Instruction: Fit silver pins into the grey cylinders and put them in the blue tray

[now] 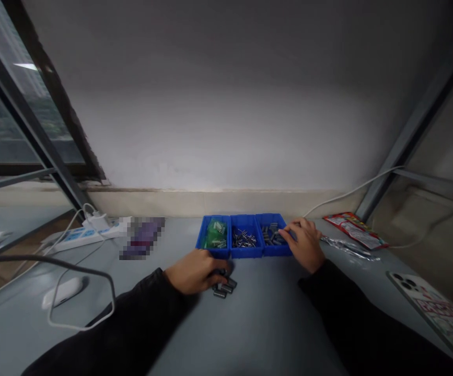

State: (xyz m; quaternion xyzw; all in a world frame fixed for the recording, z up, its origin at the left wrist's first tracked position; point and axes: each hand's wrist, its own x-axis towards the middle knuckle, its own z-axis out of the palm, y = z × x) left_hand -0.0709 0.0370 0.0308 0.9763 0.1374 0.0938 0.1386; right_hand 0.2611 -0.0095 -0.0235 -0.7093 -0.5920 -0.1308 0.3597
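Three blue bins stand side by side at the back of the grey table. The left bin [201,236] holds green parts, the middle bin [245,251] thin metal pins, the right bin [277,251] small dark cylinders. My right hand [306,243] rests at the right bin's near right corner, fingers curled over its rim and reaching among the dark cylinders. My left hand [195,271] lies on the table just in front of the left bin, fingers curled over a small cluster of dark cylindrical parts [225,286] that lie on the table.
A white power strip [89,234] with a plugged charger and cables sits at the back left, a white mouse [62,292] nearer on the left. A red snack wrapper [353,228] and foil lie at the right, a phone [438,310] at the near right edge.
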